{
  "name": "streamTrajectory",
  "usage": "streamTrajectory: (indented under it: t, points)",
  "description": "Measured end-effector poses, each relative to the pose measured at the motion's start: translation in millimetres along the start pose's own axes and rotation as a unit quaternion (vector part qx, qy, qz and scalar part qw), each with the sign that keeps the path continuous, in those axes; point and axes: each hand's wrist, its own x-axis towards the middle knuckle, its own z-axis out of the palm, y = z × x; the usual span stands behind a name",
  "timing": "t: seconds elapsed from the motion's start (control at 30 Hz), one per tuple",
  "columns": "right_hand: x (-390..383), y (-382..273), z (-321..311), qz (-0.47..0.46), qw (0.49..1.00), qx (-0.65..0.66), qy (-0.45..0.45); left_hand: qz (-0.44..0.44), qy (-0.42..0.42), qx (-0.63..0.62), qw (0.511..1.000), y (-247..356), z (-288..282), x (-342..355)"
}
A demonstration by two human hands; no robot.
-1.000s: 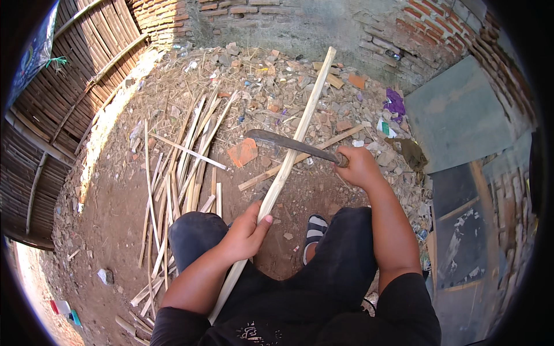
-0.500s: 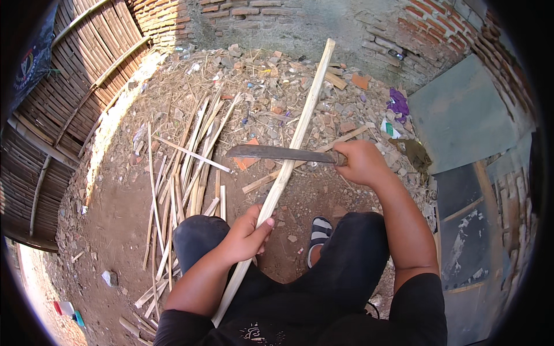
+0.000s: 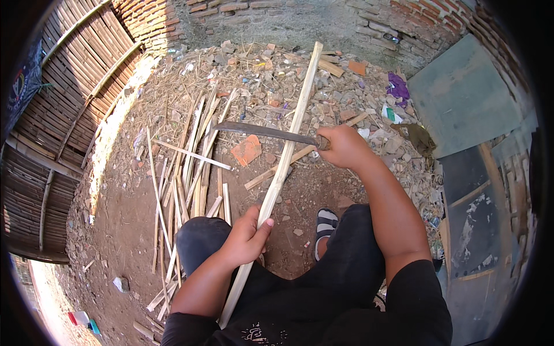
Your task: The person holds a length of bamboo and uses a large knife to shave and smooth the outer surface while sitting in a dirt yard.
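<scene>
My left hand is closed round the lower part of a long pale wooden strip, which slants from my lap up and away to the right. My right hand grips the handle of a machete, whose dark blade points left and lies across the strip above my left hand. The blade's tip reaches over a heap of split wood strips on the ground to the left. Whether the edge bites into the wood cannot be made out.
Rubble with broken brick covers the ground ahead, and another wood piece lies under the strip. A woven bamboo wall stands left, a brick wall at the back. Grey panels lean at right, near a purple cloth.
The machete and my right hand have moved up the strip, away from me and slightly left. The blade now tilts more, its tip higher. My left hand keeps its hold.
</scene>
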Motion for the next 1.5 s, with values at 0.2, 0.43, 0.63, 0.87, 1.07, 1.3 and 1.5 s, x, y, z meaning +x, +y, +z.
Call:
streamTrajectory:
  t: [0.2, 0.43, 0.63, 0.87, 1.07, 1.3, 1.5]
  points:
    - [-3, -7, 4, -0.012, 0.999, 0.010, -0.030, 0.021, -0.003, 0.032, 0.999, -6, 4, -2]
    - [-3, -22, 3, -0.020, 0.998, 0.001, -0.051, 0.033, -0.004, 0.036, 0.999, 0, 5, -2]
    - [4, -17, 13, -0.021, 0.999, 0.025, -0.037, 0.006, 0.010, 0.037, 0.999, -3, 3, -2]
    - [6, -12, 22, -0.028, 0.998, 0.058, 0.006, 0.080, 0.032, 0.136, 0.987, -17, 1, 6]
    - [8, -9, 20, -0.050, 0.996, 0.065, -0.041, 0.099, 0.036, 0.149, 0.983, -17, 4, 3]
    - [9, -12, 14, -0.039, 0.997, 0.026, -0.057, 0.065, 0.042, 0.112, 0.991, -11, 3, 5]
    - [3, 13, 5, 0.056, 0.997, 0.047, -0.030, 0.032, 0.023, 0.063, 0.997, -13, 2, 4]
